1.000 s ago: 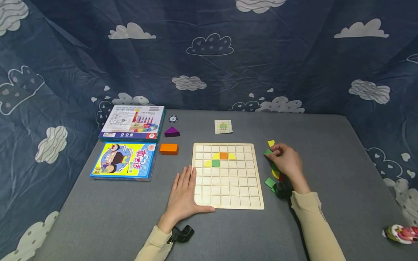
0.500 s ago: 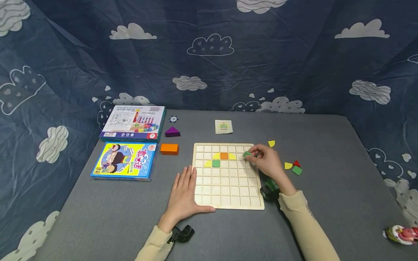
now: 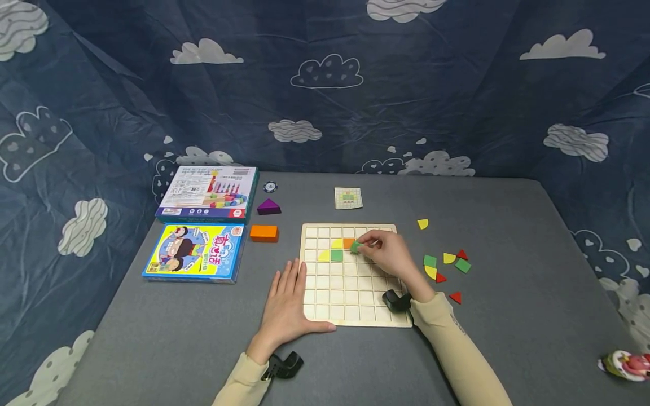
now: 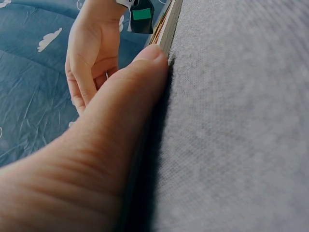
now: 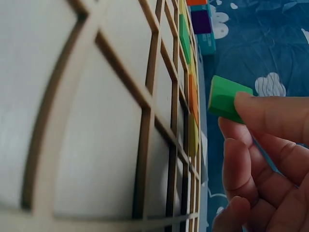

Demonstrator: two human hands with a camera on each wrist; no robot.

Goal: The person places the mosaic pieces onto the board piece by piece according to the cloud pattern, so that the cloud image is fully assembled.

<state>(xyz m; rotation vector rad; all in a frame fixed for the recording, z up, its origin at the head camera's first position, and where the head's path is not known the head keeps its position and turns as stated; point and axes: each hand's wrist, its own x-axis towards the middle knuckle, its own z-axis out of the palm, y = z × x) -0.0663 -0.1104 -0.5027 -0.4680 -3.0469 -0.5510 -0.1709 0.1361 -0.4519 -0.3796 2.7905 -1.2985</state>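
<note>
- Head view: high above the near edge of the grey tabletop, facing forward and down; takes in all four edges, the wooden grid board at centre and the cloud-print backdrop.
- Left wrist view: at tabletop level by the board's near left corner, very close behind the left hand, looking along the board's near edge.
- Right wrist view: almost against the board, skimming its cells toward the far left corner.
- Shared: board in all three views.

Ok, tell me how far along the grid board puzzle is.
Done: a few tiles sit in the wooden grid board, among them an orange square and a green square. In hand: the right hand pinches a green tile above the board; the left hand steadies its edge. Left: loose tiles beside it, most cells unfilled.
</note>
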